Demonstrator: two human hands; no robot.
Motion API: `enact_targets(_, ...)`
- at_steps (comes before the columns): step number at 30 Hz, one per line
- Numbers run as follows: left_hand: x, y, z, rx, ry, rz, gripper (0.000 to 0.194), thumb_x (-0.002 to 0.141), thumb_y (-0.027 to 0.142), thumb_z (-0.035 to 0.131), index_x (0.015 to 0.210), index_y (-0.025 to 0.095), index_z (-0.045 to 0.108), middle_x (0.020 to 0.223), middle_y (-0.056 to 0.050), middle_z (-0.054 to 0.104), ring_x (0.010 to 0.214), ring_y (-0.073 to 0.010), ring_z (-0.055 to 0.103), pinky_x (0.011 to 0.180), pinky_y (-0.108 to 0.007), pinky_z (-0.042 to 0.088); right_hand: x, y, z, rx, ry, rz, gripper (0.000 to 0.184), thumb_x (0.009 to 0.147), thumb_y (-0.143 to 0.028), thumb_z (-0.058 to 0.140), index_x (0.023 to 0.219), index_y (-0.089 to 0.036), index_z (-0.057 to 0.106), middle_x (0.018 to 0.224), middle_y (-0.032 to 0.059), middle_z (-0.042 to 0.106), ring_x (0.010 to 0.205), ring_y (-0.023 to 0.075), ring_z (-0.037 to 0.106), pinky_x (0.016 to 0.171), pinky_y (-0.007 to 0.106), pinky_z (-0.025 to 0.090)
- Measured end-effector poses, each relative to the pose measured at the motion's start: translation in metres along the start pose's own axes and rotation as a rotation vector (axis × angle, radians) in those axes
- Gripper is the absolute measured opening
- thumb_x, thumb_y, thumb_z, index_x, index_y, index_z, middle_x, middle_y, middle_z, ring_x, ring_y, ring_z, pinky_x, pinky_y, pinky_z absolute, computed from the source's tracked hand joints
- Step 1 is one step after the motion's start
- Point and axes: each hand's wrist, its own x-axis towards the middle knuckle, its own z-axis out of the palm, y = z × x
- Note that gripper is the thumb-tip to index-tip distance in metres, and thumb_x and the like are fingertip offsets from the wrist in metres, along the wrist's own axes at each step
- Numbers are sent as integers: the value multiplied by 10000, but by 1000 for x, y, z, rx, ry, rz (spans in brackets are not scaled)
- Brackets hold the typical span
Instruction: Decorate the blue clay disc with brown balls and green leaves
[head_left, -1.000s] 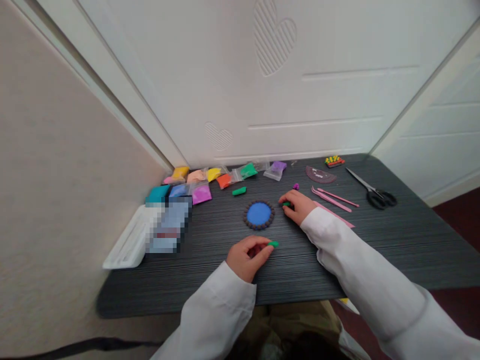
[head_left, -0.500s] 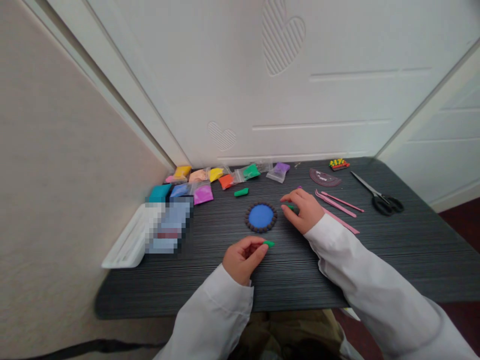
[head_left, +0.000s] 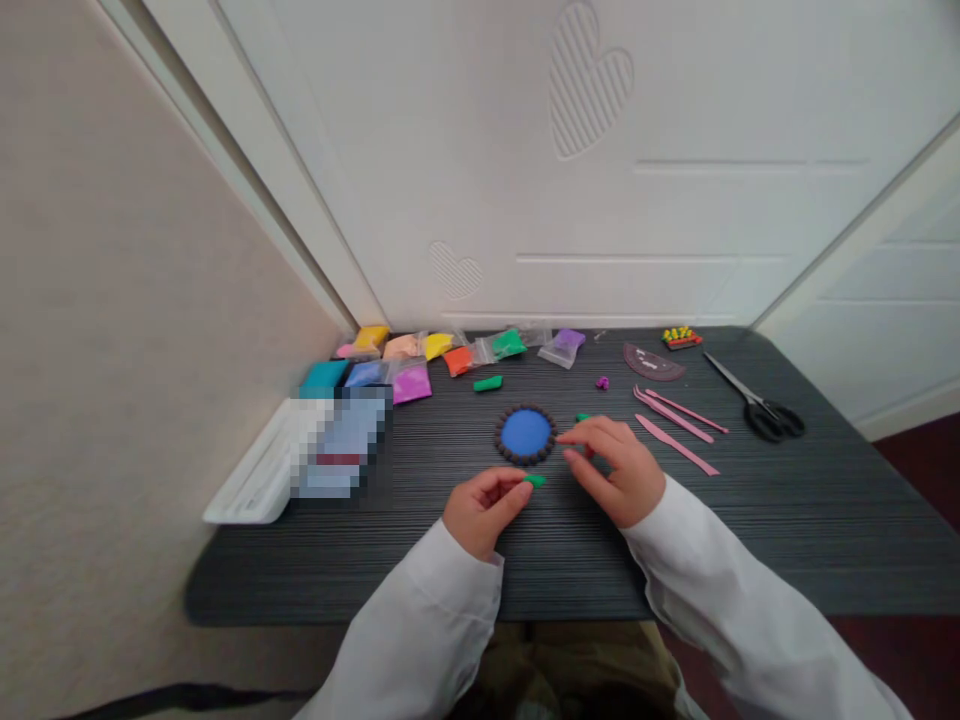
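Observation:
Between the thumb and fingers of my left hand (head_left: 484, 508) is a small piece of green clay (head_left: 535, 480). My right hand (head_left: 616, 468) has its thumb and fingers apart, with nothing seen between them. Its index fingertip is close to the right edge of a blue clay disc (head_left: 526, 433) ringed with dark brown beads; I cannot tell whether it touches. Just beyond the right fingers lies another bit of green clay (head_left: 583, 417), partly hidden. A green clay roll (head_left: 488, 384) rests behind the disc, and a small purple lump (head_left: 602, 383) sits farther right.
Bags of coloured clay (head_left: 410, 382) line the back left of the dark table (head_left: 315, 570), near a white tray (head_left: 259, 470). On the right are pink modelling tools (head_left: 679, 443), a protractor (head_left: 654, 363), black-handled scissors (head_left: 765, 412) and a small yellow-topped piece (head_left: 681, 338).
My right hand has come nearer to me, away from the green bit and purple lump, uncovering the purple lump. My left hand still holds its green clay, nearly in place. The view has shifted slightly.

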Motion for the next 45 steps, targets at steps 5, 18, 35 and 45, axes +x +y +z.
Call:
enact_targets(5, -2, -1, -1, -1, -61, 6, 149, 552, 227, 681, 662, 138, 635, 545, 29, 606, 506, -49, 490, 533, -170, 384, -30, -25, 9, 47, 6, 25, 292, 757, -216, 517, 1049, -216, 530, 984, 59, 562, 904, 152, 509, 791, 324, 399)
enact_targets(18, 1, -4, -4, 55, -153, 1, 210, 545, 301, 677, 649, 128, 621, 542, 14, 580, 508, -70, 456, 521, -206, 352, -49, -15, 27, 136, 119, 143, 320, 703, -243, 582, 1021, -245, 541, 948, 69, 551, 754, 160, 550, 744, 364, 455)
enact_targets(35, 3, -6, -4, 136, -177, 103, 293, 541, 386, 662, 662, 124, 612, 479, 42, 510, 444, -50, 387, 449, -200, 289, -45, -18, 32, 160, 190, 41, 216, 711, -275, 566, 918, -223, 601, 796, 35, 608, 665, 130, 555, 699, 326, 462)
enact_targets(45, 3, -5, -3, 186, -217, 119, 318, 547, 418, 645, 676, 131, 604, 486, 40, 506, 429, -43, 371, 421, -194, 269, -44, -17, 32, 143, 218, 26, 221, 715, -297, 557, 915, -216, 603, 792, 32, 618, 650, 121, 556, 683, 304, 465)
